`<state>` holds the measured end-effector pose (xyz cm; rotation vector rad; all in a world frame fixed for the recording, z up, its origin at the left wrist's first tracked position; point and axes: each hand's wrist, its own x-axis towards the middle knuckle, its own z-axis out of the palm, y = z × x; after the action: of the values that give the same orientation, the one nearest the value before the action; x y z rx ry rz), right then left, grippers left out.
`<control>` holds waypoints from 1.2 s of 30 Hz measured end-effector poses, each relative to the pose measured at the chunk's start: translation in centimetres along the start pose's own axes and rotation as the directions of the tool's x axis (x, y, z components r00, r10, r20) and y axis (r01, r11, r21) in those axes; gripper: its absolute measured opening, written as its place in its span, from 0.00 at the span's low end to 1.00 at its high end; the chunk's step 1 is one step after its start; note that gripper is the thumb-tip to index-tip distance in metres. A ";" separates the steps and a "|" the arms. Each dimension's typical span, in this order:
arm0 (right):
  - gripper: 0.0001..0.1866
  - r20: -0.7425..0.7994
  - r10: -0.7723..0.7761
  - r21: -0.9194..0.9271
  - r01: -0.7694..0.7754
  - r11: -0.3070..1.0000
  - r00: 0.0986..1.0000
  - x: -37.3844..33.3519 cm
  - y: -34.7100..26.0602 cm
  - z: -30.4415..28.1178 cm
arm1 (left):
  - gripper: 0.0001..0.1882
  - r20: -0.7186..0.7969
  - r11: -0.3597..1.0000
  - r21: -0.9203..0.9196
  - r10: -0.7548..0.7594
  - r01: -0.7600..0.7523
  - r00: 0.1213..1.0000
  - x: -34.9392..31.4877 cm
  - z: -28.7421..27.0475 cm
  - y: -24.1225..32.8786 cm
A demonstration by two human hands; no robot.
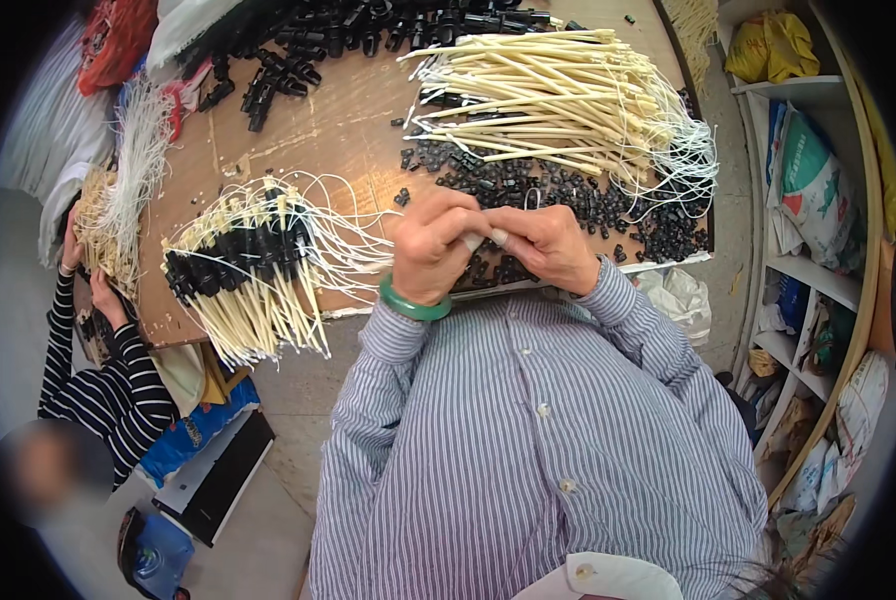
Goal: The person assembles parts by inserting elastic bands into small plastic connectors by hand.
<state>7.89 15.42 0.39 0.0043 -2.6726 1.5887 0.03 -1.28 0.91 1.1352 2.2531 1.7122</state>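
Note:
My left hand, with a green bangle on its wrist, and my right hand meet fingertip to fingertip over the near edge of the wooden table. Both pinch something small between taped fingertips; the fingers hide it, and a thin white cord loop rises just above them. Right under and beyond my hands lies a heap of small black plastic clips. A pile of cream tubes with white cords lies behind that. To my left rests a bundle of cream tubes fitted with black clips.
Larger black plastic parts cover the table's far side. A person in a striped sleeve works at the table's left edge with more cords. Shelves with bags stand on the right. A white plastic bag hangs by the table's right corner.

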 end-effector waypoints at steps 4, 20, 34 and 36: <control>0.07 -0.066 0.015 -0.067 -0.020 0.998 0.998 -0.1 0.3 0.8 | 0.13 -0.193 0.903 0.358 -0.175 0.236 0.965 -1.4 -1.4 -1.3; 0.08 -0.089 0.238 0.106 -0.229 0.968 0.967 0.0 1.5 1.0 | 0.15 -0.224 0.837 0.177 -0.478 0.518 0.849 -2.0 -3.5 -3.6; 0.08 -0.035 0.316 0.466 -0.264 0.844 0.948 1.2 1.6 2.6 | 0.21 -0.321 0.901 -0.275 -0.414 0.334 0.852 -0.3 3.9 -0.7; 0.08 -0.029 0.311 0.578 -0.238 0.781 0.950 1.2 1.7 2.8 | 0.22 -0.328 0.912 -0.244 -0.397 0.329 0.857 -0.2 3.9 -0.8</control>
<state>6.59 13.80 -2.39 -0.4756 -2.0711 2.3319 1.73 1.63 -1.27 0.3274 2.2516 2.0351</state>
